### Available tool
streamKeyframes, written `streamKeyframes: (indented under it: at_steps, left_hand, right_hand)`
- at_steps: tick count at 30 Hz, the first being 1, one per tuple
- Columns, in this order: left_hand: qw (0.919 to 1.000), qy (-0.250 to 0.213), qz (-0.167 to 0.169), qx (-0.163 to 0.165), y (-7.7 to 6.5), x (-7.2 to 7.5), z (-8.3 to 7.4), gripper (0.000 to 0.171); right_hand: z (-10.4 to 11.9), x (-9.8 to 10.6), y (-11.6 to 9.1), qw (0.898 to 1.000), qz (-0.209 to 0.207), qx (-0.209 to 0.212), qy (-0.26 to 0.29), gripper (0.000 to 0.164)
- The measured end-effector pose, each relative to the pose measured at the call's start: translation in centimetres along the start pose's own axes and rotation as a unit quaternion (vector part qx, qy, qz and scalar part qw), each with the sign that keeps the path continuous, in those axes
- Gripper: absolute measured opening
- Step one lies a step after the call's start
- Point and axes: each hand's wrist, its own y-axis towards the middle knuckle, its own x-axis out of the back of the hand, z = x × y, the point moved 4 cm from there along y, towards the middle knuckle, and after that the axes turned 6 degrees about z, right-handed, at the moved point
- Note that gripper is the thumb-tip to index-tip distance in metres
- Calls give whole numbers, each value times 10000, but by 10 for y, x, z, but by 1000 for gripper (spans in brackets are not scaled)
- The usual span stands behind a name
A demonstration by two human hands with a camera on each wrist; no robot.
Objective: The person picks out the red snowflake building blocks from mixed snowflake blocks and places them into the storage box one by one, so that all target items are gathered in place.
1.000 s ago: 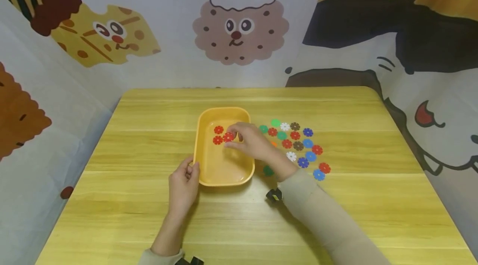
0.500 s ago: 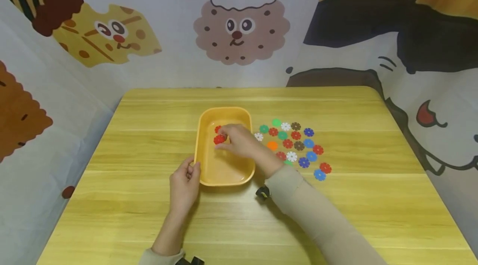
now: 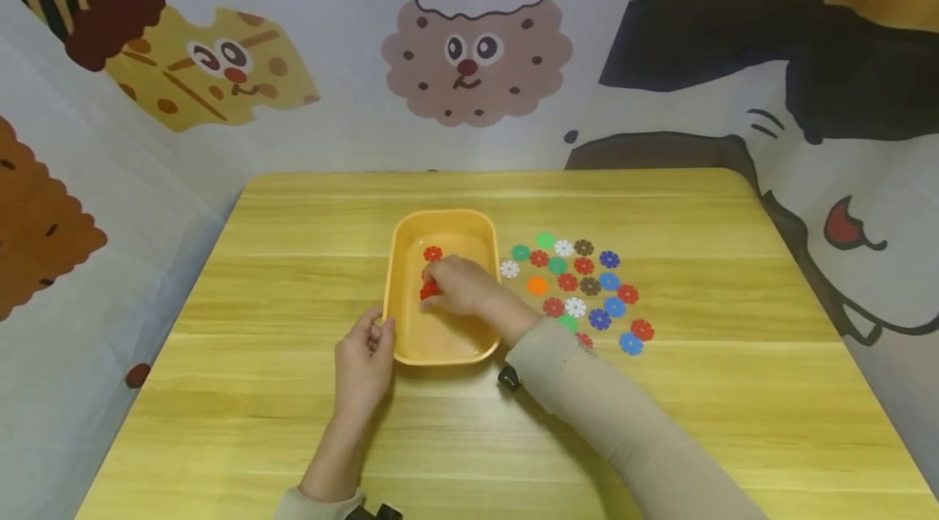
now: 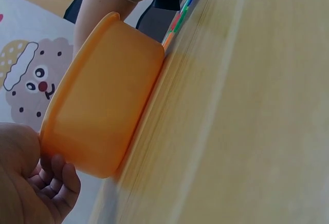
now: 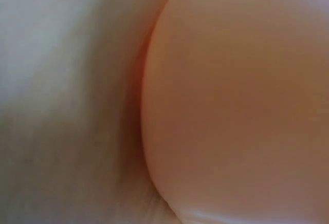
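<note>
My left hand [image 3: 363, 361] grips the near left rim of a yellow-orange plastic tray [image 3: 440, 342]. In the left wrist view the curled fingers of that left hand [image 4: 31, 180] lie against the outer wall of the tray [image 4: 103, 95]. My right hand [image 3: 465, 285] reaches down inside the tray and pinches a red notched plastic disc [image 3: 429, 290] near its floor. Another red disc [image 3: 433, 253] lies flat farther back in the tray. A third, between them, is mostly hidden by the fingers. The right wrist view is blurred, with the tray's outer wall [image 5: 231, 95] filling its right side.
Right of the tray, several notched discs lie spread on the wooden table [image 3: 697, 406], among them an orange disc [image 3: 538, 285], a white disc [image 3: 509, 269] and a blue disc [image 3: 631, 343]. The right forearm [image 3: 609, 414] crosses in front of them. A cartoon-printed curtain [image 3: 345, 137] hangs behind.
My right hand has moved slightly left, then nearer and lower inside the tray, bringing the red disc closer to the front. The left hand keeps its place on the rim.
</note>
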Motion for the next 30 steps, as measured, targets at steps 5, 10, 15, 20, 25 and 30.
streamKeyframes:
  at_steps: [5,10,15,20,25,30]
  left_hand:
    - [9999,51,-24,-85,0,-1,-2,28]
    - [9999,132,-31,-77,0,-2,-3,29]
    - [9998,181,-83,-88,0,-3,-6,29]
    - [9998,164,-102,7,-1,-2,-5,29]
    - [9998,149,-148,56,-1,0,-4,29]
    - [9998,138,-126,18,-1,-1,-4,30]
  right_hand:
    - [2,6,-3,9980,-395,305,400,35]
    - [3,17,-11,9836,-1357,806,877,32]
    - [-4,28,-28,9594,-2224,964,1440,24]
    - [-16,33,-44,9421,-2738,968,1676,16]
    - [-29,32,-55,9335,-2912,1075,1795,12]
    - [-42,33,-66,9300,-3036,1016,1807,12]
